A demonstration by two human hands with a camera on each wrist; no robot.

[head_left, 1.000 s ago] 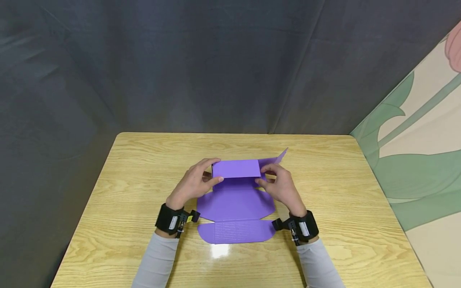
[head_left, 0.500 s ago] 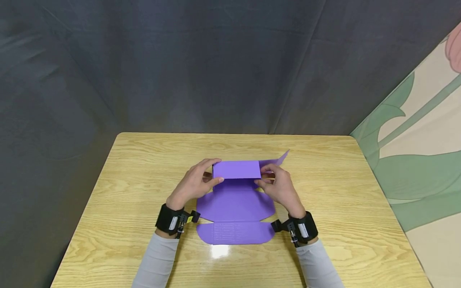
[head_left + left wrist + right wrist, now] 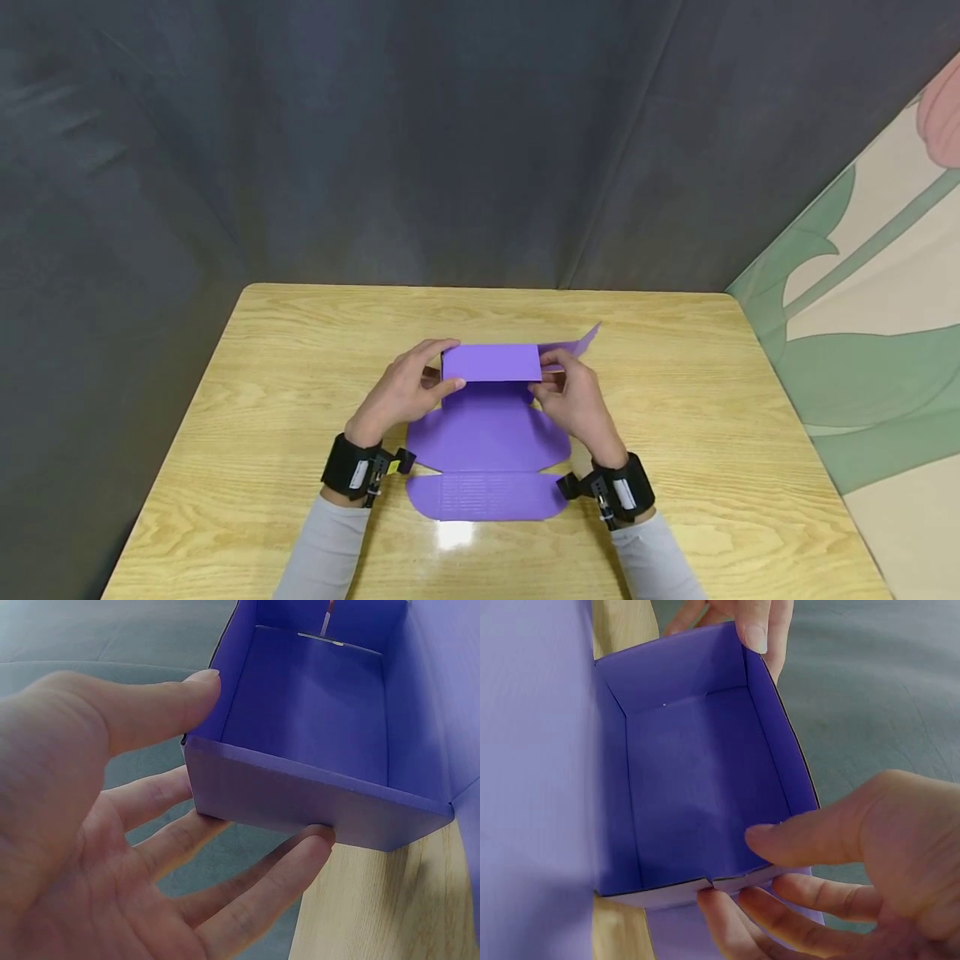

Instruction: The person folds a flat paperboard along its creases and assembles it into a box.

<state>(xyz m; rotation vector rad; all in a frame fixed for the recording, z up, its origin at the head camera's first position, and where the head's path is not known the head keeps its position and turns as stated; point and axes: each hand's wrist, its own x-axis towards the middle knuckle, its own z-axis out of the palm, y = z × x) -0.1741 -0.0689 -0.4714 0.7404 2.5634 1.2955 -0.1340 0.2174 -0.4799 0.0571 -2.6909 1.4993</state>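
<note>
A purple cardboard box (image 3: 491,362), partly folded up, stands tipped on the table with its hollow facing me. My left hand (image 3: 405,387) grips the box's left end, thumb over the wall's edge and fingers spread along the outside. At the other end my right hand (image 3: 573,396) pinches the end wall (image 3: 671,892); its thumb is inside the box and its fingers are outside. A side flap (image 3: 573,343) sticks out beyond the right hand. In the right wrist view the box's inner floor (image 3: 697,780) and standing walls show. The lid panel (image 3: 487,442) lies toward me.
The lid's tuck flap (image 3: 491,497), with rounded ends, lies nearest to me on the wood-grain table (image 3: 675,400). A dark curtain (image 3: 480,150) hangs behind the table's far edge. Patterned cloth (image 3: 885,358) is at the right.
The right hand has shifted slightly left against the box end, and less of the right side flap shows. The left hand keeps its hold. The whole head view has shifted slightly.
</note>
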